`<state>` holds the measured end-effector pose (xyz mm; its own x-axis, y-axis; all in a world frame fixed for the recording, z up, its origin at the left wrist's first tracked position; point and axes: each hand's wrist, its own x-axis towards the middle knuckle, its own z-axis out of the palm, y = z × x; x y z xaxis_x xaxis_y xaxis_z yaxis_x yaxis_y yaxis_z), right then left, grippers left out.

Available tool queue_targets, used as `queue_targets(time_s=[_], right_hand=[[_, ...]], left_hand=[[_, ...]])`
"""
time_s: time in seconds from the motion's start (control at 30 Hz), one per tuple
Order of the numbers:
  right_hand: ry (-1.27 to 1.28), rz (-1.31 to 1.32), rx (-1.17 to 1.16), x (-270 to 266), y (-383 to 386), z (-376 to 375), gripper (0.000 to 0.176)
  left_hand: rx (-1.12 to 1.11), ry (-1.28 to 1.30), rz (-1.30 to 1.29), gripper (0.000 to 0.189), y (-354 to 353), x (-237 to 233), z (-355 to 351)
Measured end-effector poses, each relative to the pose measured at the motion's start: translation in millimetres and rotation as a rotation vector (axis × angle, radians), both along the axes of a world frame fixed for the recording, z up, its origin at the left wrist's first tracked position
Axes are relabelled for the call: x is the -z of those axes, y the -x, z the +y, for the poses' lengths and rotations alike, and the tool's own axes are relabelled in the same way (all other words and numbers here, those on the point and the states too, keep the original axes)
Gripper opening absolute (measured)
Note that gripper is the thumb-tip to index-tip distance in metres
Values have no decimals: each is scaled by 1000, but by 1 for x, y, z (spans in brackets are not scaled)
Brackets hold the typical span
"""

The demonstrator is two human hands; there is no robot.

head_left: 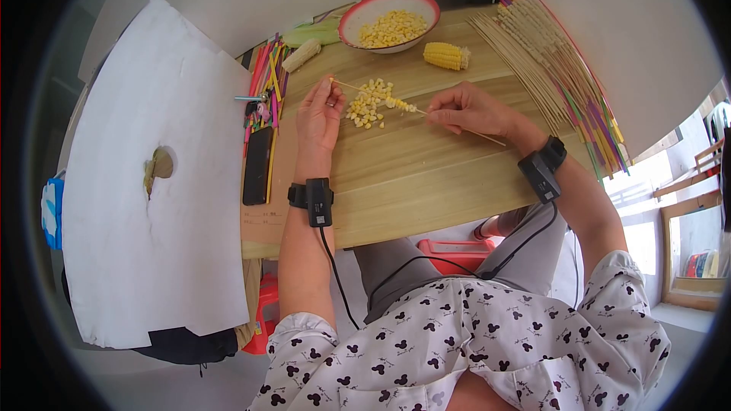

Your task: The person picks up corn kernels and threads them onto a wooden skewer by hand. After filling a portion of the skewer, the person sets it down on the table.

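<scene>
A thin wooden skewer (pixel 485 138) is pinched in my right hand (pixel 466 109), its bare end sticking out to the lower right. Several corn kernels (pixel 401 104) are threaded on the skewer's middle. At its far end, my left hand (pixel 320 113) has thumb and fingertips pressed together on a small yellow kernel at the tip. Beneath the skewer, between my hands, loose corn kernels (pixel 367 113) lie in a pile on the wooden table (pixel 426 175).
Behind the pile stands a red-rimmed bowl (pixel 346 24) of kernels, with a partly stripped cob (pixel 446 55) to its right and a bare cob (pixel 302 55) to its left. Skewers (pixel 525 68) line the right side. A black phone-like object (pixel 257 167) and colored sticks (pixel 276 76) lie left.
</scene>
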<state>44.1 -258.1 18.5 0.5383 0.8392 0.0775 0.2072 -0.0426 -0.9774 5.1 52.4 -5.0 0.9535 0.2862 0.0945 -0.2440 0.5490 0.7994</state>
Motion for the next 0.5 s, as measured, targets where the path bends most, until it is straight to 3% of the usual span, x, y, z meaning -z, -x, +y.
queue_targets(time_s=[0.23,0.5], right_hand=[[-17,166,50,-7,3,-4,20],[-43,132,22,-4,0,-3,21]], left_hand=[[39,-3,-3,22,0,0,2],[83,21,11,21,1,2,-1]])
